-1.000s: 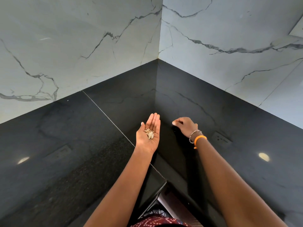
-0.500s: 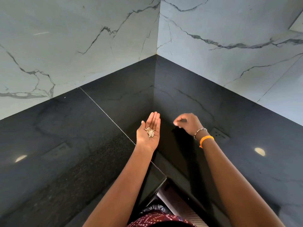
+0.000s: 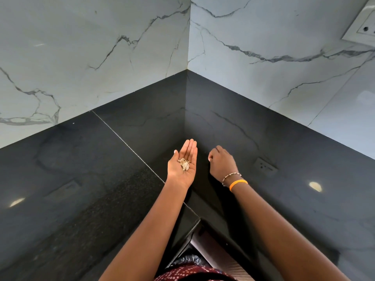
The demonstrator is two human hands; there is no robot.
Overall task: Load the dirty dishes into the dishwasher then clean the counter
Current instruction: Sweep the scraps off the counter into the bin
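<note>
My left hand [image 3: 183, 165] lies flat, palm up, carrying one small pile of pale dry scraps [image 3: 184, 163] over the glossy black stone counter [image 3: 81, 179]. Right hand [image 3: 222, 162], just beside it, curls empty; two wristbands [image 3: 235, 180].

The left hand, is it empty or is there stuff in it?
Not empty. The left hand lies open, palm up, with small pale scraps resting on the palm.

White marble-veined wall tiles [image 3: 101, 47] meet in a corner, with a wall socket [image 3: 363, 27] at upper right
</note>
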